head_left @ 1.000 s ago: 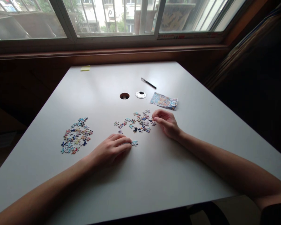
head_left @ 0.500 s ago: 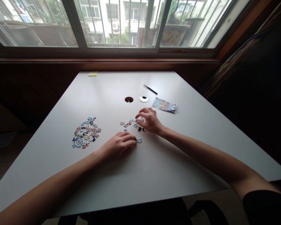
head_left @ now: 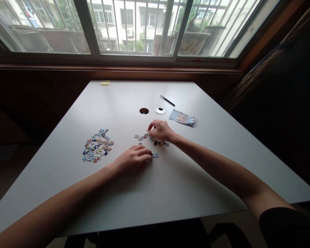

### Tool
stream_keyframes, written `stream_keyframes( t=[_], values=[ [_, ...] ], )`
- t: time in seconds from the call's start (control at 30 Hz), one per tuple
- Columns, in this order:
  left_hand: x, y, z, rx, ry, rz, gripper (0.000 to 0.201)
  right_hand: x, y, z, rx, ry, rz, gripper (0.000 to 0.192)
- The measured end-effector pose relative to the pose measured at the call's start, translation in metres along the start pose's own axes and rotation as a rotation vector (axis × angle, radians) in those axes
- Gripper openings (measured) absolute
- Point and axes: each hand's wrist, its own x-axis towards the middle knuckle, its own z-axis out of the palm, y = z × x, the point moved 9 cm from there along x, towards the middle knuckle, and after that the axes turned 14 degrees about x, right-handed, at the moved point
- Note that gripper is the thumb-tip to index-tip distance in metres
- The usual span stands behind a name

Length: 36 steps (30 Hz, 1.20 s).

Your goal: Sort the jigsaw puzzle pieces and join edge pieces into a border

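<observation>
My left hand (head_left: 134, 157) rests on the white table, fingers curled together over the left end of a small light-blue strip of jigsaw puzzle pieces (head_left: 155, 155). The fingertips hide part of that strip. My right hand (head_left: 160, 130) is just above a loose group of puzzle pieces (head_left: 141, 137), thumb and forefinger pinched. A thin edge of one puzzle piece (head_left: 147, 130) shows between those fingertips. More loose pieces (head_left: 158, 142), some dark, lie under and beside the right wrist.
To the left lies a big spread of puzzle pieces (head_left: 98, 145). Beyond my right hand are a printed picture sheet (head_left: 182, 117), a black pen (head_left: 167, 100), a round cover (head_left: 159, 110) and a cable hole (head_left: 144, 111). A yellow sticky note (head_left: 105, 83) is at the far edge.
My right hand has turned, its thumb and forefinger closing in a pinch on a puzzle piece. Pieces beside its wrist have come into sight. The left hand stays nearly in place.
</observation>
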Motion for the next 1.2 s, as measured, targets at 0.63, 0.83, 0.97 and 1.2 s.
stream_keyframes(
  t=[0.63,0.83,0.97,1.2],
  values=[
    [0.001,-0.002,0.0,-0.037,-0.033,-0.036,0.024,-0.104,0.035,-0.01,1.274,-0.104,0.111,0.027],
    [0.0,-0.002,0.001,-0.03,-0.037,-0.024,0.028,-0.104,0.04,-0.007,1.312,-0.116,0.17,0.029],
    [0.001,-0.002,0.0,-0.038,-0.039,-0.026,0.029,-0.105,0.04,-0.006,1.308,-0.12,0.164,0.03],
    [-0.002,-0.003,0.003,-0.04,-0.052,-0.035,0.031,-0.107,0.031,-0.017,1.055,-0.025,0.001,0.021]
  ],
)
